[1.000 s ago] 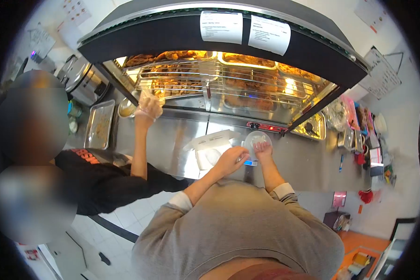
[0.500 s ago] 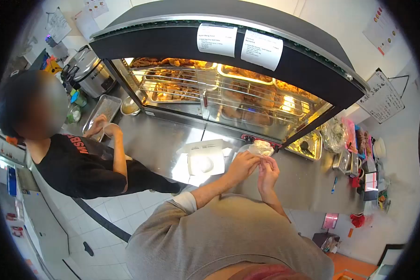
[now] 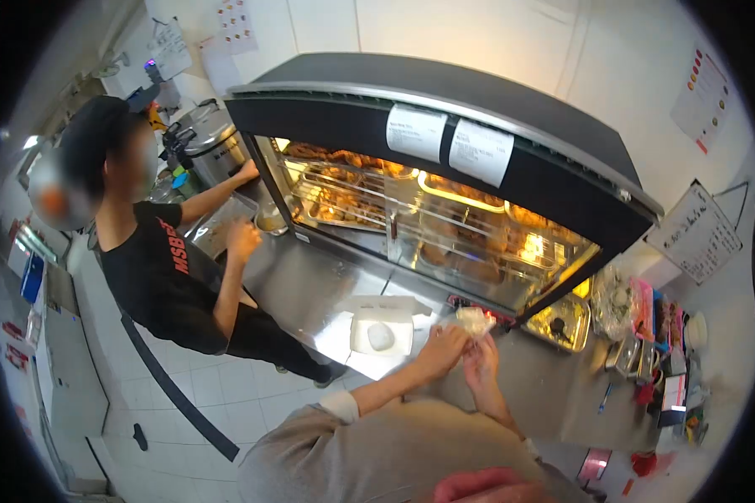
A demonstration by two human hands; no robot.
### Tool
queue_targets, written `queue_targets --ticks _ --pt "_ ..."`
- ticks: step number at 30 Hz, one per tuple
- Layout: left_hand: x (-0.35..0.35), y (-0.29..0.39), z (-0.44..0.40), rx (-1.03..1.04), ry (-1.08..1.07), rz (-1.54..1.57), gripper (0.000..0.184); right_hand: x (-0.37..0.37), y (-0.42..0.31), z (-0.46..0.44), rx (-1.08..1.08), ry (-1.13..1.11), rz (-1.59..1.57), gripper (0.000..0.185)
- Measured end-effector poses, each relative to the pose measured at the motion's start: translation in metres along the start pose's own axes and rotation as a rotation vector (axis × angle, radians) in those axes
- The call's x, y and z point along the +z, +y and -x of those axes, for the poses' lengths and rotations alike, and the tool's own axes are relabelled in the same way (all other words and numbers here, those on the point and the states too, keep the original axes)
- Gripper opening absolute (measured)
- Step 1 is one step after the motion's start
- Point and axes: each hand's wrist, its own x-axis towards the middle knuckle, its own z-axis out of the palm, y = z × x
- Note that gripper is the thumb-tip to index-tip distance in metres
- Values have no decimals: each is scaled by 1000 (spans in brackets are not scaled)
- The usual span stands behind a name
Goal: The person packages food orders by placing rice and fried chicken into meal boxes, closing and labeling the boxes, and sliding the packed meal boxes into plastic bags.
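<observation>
Both my hands are together above the steel counter, in front of the display case. My left hand (image 3: 442, 352) and my right hand (image 3: 481, 365) pinch the near end of a small clear plastic bag (image 3: 476, 320). Something pale and yellowish-white fills the bag; I cannot make out what it is. To the left of my hands an open white takeaway box (image 3: 362, 333) lies with its lid folded back. A rounded white mound that looks like rice (image 3: 381, 337) is inside it.
The heated display case (image 3: 445, 210) with trays of fried food spans the counter's back. At left, a co-worker in black (image 3: 155, 277) reaches toward a large cooker (image 3: 214, 138). A metal tray with a dark utensil (image 3: 562, 325), containers (image 3: 633, 356) and a blue pen (image 3: 604, 399) are at right.
My view has shifted, so the scene sits lower and further right. My hands stay together on the bag. The co-worker has straightened and stretched an arm toward the cooker.
</observation>
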Motion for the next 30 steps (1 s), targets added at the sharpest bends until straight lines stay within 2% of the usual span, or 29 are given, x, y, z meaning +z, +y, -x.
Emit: queue_targets --ticks 2,5,8,11,14,15,18,21,24,27,30 --pt "-1 9 6 38 -2 -37 18 4 0 6 -32 10 63 27" --pt "8 17 17 53 -5 -58 16 -24 2 2 125 -37 26 30" --pt "13 24 24 24 -141 4 18 -30 -3 -6 131 -82 11 34" --pt "15 27 22 -19 -189 239 13 26 -17 8 -41 40 51 33" --pt "10 26 19 -66 -327 589 14 -30 -10 -9 12 4 203 30" --pt "22 23 21 -54 -261 637 14 -9 -19 1 -47 38 296 30" --pt "20 34 14 -55 -303 632 14 -3 -30 8 -200 96 296 28" --pt "44 50 12 6 -290 600 15 -37 -48 5 -51 192 377 25" --pt "58 69 7 12 -256 663 16 -70 -57 1 -204 79 608 24" --pt "70 77 -1 65 -285 639 17 -43 -75 21 -399 101 440 26" --pt "76 89 -9 64 -374 632 17 -42 -91 29 -434 89 382 32"
